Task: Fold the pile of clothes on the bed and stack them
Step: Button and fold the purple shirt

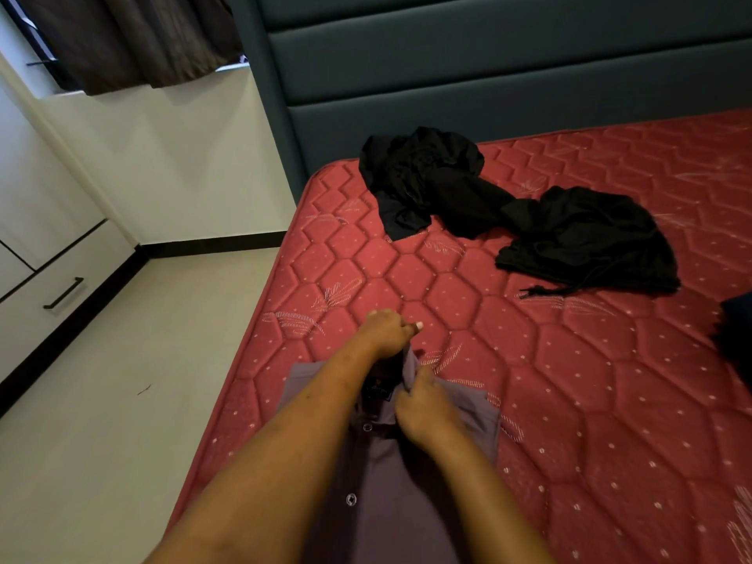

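grey-purple buttoned shirt (390,502): lower part chopped off by the bottom edge | small dark collar label (377,390): print way too tiny to be read | dark navy cloth (737,331): mostly cut off at the right edge, can't be identified

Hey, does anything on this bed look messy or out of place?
Yes. The black clothes lie crumpled and unfolded near the headboard, with a drawstring trailing onto the bare mattress. A small dark scrap lies on the floor. The grey shirt in the left hand and right hand looks fine.
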`<state>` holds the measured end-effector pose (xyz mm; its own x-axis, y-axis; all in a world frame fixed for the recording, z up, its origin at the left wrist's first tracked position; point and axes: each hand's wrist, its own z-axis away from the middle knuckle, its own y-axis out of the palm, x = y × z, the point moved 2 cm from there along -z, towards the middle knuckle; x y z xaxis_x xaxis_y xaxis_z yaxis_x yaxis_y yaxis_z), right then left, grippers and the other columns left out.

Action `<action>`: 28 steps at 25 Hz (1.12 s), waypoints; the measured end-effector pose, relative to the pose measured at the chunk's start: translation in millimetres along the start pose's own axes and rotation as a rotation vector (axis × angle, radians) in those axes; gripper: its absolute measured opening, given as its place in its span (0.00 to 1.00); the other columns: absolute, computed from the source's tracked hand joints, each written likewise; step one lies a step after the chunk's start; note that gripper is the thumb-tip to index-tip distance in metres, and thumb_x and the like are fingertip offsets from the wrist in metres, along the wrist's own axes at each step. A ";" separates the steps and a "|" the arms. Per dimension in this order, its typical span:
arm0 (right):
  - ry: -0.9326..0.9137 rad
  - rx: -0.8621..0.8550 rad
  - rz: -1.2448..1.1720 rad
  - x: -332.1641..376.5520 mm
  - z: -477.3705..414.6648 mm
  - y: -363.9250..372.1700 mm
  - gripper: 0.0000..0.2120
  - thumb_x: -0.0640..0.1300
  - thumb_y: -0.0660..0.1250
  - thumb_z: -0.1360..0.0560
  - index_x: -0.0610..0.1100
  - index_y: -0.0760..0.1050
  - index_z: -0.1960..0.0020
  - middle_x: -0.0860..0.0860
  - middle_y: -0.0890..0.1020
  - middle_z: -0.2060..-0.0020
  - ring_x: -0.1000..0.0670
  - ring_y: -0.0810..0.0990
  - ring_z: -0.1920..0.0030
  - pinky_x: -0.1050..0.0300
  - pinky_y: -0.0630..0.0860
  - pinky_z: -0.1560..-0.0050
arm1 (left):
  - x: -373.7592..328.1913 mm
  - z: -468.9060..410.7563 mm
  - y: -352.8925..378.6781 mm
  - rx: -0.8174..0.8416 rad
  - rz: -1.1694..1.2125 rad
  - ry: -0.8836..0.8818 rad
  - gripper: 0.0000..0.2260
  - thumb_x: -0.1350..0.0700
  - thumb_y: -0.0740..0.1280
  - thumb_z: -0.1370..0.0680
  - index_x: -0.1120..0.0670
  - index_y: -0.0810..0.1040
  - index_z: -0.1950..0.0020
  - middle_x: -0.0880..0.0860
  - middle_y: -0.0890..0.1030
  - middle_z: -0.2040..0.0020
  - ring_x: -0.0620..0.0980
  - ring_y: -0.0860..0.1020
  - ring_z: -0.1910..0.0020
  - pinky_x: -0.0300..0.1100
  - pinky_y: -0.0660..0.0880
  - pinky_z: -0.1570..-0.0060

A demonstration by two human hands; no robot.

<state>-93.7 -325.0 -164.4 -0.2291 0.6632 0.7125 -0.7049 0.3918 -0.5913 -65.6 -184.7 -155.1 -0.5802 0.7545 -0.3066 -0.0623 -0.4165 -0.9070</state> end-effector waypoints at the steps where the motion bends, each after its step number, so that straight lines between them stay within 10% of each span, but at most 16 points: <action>1: -0.005 -0.068 0.121 3.2 4.2 -1.3 0.19 0.45 0.54 0.20 0.39 0.63 0.32 0.40 0.71 0.35 0.38 0.74 0.39 0.48 0.71 0.45 | 1.9 -1.5 2.2 -0.009 0.019 -0.007 0.23 0.48 0.56 0.17 0.68 0.77 0.45 0.69 0.75 0.43 0.64 0.73 0.42 0.48 0.65 0.43; 7: -0.233 -0.423 0.301 7.0 5.6 -6.6 0.22 0.35 0.59 0.23 0.43 0.65 0.30 0.44 0.70 0.38 0.40 0.75 0.44 0.48 0.73 0.49 | 20.7 20.8 -18.0 -0.455 0.253 0.042 0.10 0.60 0.65 0.24 0.53 0.79 0.44 0.53 0.78 0.42 0.55 0.73 0.39 0.46 0.66 0.41; 11: -0.317 -0.298 0.332 4.6 -2.1 -0.1 0.33 0.30 0.56 0.25 0.53 0.60 0.24 0.47 0.59 0.25 0.40 0.63 0.30 0.49 0.67 0.33 | 59.1 33.8 -13.0 -0.288 0.185 -0.204 0.13 0.53 0.68 0.24 0.51 0.78 0.39 0.55 0.80 0.41 0.55 0.76 0.42 0.48 0.71 0.43; 20: -0.242 -0.394 0.149 -6.7 -17.1 -1.2 0.34 0.26 0.54 0.30 0.47 0.66 0.26 0.55 0.64 0.27 0.41 0.67 0.36 0.56 0.63 0.34 | 90.9 53.4 -18.1 -0.062 1.163 -0.315 0.15 0.56 0.64 0.20 0.56 0.79 0.67 0.55 0.78 0.70 0.51 0.72 0.68 0.41 0.68 0.64; 24: -0.214 -0.393 0.133 -10.7 -24.7 -3.2 0.33 0.27 0.55 0.30 0.47 0.70 0.29 0.52 0.69 0.30 0.40 0.69 0.37 0.58 0.61 0.36 | 89.3 56.3 -19.9 0.012 1.174 -0.466 0.08 0.57 0.63 0.19 0.53 0.76 0.58 0.53 0.74 0.67 0.49 0.70 0.69 0.37 0.68 0.71; 28: -0.214 -0.362 0.158 -10.4 -26.0 -3.7 0.32 0.26 0.54 0.32 0.48 0.75 0.33 0.52 0.68 0.29 0.42 0.66 0.34 0.57 0.62 0.34 | 85.3 64.4 -31.7 0.021 1.268 -0.259 0.18 0.72 0.56 0.22 0.51 0.78 0.47 0.51 0.79 0.62 0.46 0.75 0.68 0.35 0.71 0.73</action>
<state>-71.3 -316.7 -179.4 -0.4752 0.6010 0.6426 -0.3787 0.5195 -0.7659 -165.4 -139.8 -133.9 -0.3824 -0.2892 -0.8776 0.6325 -0.7743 -0.0205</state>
